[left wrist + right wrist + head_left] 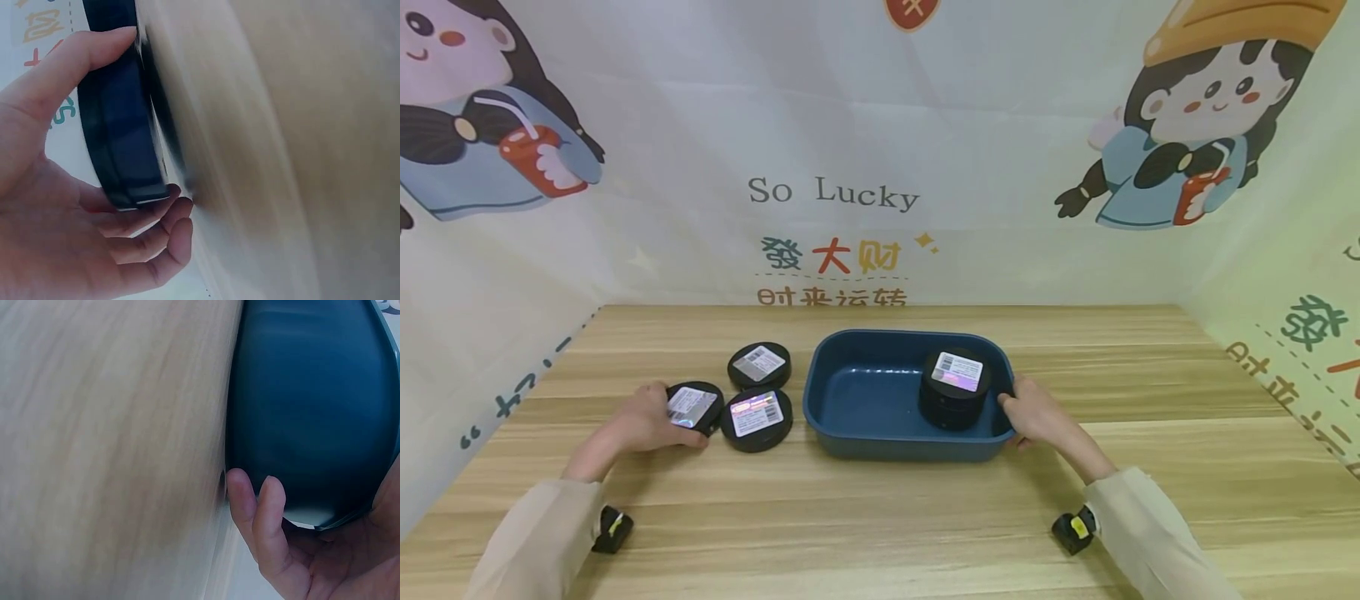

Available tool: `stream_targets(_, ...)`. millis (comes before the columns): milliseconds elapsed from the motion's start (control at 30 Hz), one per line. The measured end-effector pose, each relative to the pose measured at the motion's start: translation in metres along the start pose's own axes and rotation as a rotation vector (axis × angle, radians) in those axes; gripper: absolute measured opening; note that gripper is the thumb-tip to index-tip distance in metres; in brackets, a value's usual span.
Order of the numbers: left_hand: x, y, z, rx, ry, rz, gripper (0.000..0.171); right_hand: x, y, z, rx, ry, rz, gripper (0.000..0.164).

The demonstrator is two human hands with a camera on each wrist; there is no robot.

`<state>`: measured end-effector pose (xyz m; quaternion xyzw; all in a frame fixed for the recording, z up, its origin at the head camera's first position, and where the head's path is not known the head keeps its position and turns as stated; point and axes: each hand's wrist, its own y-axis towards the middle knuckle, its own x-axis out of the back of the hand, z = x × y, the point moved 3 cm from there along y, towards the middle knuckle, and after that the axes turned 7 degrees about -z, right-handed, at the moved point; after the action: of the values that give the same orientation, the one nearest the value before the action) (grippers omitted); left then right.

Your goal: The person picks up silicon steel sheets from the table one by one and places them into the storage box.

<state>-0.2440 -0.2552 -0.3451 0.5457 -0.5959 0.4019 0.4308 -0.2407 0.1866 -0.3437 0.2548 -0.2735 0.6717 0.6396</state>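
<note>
Blue tub (895, 448) lies lengthwise left to right, opening upward.

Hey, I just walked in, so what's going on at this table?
A person's left hand grips a round black container, beside two similar ones, a far one and a near one, on the wooden table. The right hand holds the right end of a blue bin. Inside the bin, toward that end, stands what looks like a stack of black containers.
</note>
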Motion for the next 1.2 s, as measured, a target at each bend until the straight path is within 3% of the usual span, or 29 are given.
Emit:
stream_targets(300,0.003,-0.003,0.004,-0.011,-0.088,-0.068,0.091,0.0,0.0,0.0,-0.002,0.0,0.002,0.022)
stream_targets(667,0.009,-0.01,-0.002,-0.106,-0.19,-0.217,0.097,0.0,0.0,0.0,-0.001,0.003,0.016,0.023)
stream_targets(1200,0.019,-0.018,-0.021,-0.067,-0.315,-0.323,0.099,0.0,0.0,0.0,-0.004,0.001,0.009,0.023)
